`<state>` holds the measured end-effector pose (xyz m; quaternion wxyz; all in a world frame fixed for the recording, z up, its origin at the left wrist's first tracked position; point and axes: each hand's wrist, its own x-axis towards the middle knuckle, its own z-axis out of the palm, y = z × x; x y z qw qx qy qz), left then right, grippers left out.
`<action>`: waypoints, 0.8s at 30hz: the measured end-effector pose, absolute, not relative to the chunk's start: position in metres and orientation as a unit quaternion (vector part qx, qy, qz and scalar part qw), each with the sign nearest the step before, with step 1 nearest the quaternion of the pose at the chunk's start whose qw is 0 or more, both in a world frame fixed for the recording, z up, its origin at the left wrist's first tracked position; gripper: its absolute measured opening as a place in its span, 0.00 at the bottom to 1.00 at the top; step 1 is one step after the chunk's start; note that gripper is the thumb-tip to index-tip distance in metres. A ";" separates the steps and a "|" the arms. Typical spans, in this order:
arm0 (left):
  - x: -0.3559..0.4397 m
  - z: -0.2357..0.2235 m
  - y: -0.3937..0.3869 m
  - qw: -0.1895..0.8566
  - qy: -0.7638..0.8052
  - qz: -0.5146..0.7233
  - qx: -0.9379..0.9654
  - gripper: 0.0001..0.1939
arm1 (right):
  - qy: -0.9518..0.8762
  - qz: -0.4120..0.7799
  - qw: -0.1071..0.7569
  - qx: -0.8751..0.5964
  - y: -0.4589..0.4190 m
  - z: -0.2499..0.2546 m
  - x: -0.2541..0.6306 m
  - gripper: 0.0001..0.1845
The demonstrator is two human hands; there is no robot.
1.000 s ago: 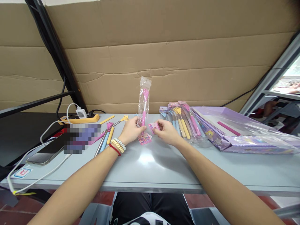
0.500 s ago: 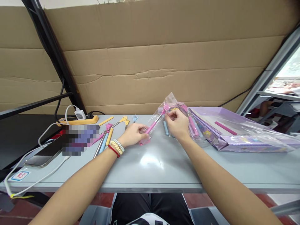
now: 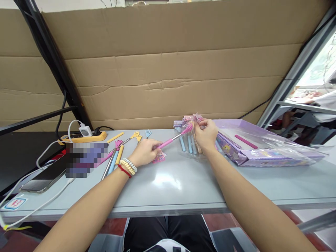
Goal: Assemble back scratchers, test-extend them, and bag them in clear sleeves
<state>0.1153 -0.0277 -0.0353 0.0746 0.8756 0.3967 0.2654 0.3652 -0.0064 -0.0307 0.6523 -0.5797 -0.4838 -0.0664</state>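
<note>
A pink back scratcher with a silver shaft and a hand-shaped head slants up to the right. My left hand is closed around its handle. At the head end, the fingers of my right hand pinch a crumpled clear plastic wrapper. Whether the head is fully out of the plastic I cannot tell. A small pink card lies just below the handle. Beneath and beside my right hand are blue-handled back scratchers in clear bags, partly hidden by it.
Left of my left hand lie loose back scratchers, among them a yellow one, a blue one and a pink one. Further left are a phone, white cables and a yellow power strip. A purple box stands at the right; cardboard backs the table.
The clear wrapper has slid off the pink handle and shaft and is bunched near the head in my right hand. My right hand has shifted slightly right, uncovering more blue handles.
</note>
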 end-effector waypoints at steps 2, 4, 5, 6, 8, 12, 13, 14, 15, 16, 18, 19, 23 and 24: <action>0.114 -0.035 -0.027 0.072 0.394 0.272 0.875 0.14 | -0.477 -0.028 0.666 -0.573 -0.007 -0.030 0.368 0.08; 0.113 -0.034 -0.027 0.070 0.395 0.277 0.873 0.15 | -0.467 -0.011 0.665 -0.583 -0.008 -0.029 0.368 0.08; 0.113 -0.034 -0.027 0.068 0.396 0.279 0.872 0.15 | -0.462 -0.013 0.661 -0.592 -0.009 -0.028 0.369 0.08; 0.112 -0.034 -0.027 0.066 0.397 0.281 0.871 0.15 | -0.456 -0.017 0.657 -0.600 -0.010 -0.027 0.369 0.09; 0.112 -0.034 -0.026 0.068 0.397 0.282 0.871 0.15 | -0.442 -0.023 0.653 -0.614 -0.012 -0.025 0.369 0.09; 0.112 -0.032 -0.027 0.077 0.401 0.278 0.869 0.14 | -0.416 -0.027 0.656 -0.629 -0.013 -0.022 0.372 0.10; 0.112 -0.031 -0.027 0.079 0.405 0.278 0.867 0.14 | -0.413 -0.028 0.656 -0.631 -0.013 -0.022 0.373 0.11; 0.112 -0.030 -0.028 0.081 0.410 0.280 0.864 0.14 | -0.410 -0.028 0.657 -0.632 -0.013 -0.021 0.374 0.11; 0.112 -0.030 -0.028 0.083 0.417 0.283 0.860 0.14 | -0.408 -0.026 0.657 -0.633 -0.012 -0.021 0.376 0.11; 0.112 -0.029 -0.028 0.083 0.426 0.287 0.854 0.14 | -0.407 -0.022 0.658 -0.633 -0.012 -0.020 0.377 0.11; 0.111 -0.027 -0.028 0.079 0.456 0.299 0.834 0.15 | -0.405 -0.010 0.661 -0.632 -0.012 -0.020 0.380 0.11; 0.110 -0.026 -0.028 0.079 0.475 0.305 0.822 0.15 | -0.404 -0.001 0.663 -0.630 -0.011 -0.020 0.381 0.10; 0.108 -0.022 -0.028 0.092 0.532 0.318 0.779 0.14 | -0.401 0.045 0.683 -0.609 -0.009 -0.020 0.384 0.11; 0.108 -0.021 -0.028 0.094 0.538 0.319 0.774 0.14 | -0.401 0.060 0.689 -0.600 -0.008 -0.020 0.385 0.11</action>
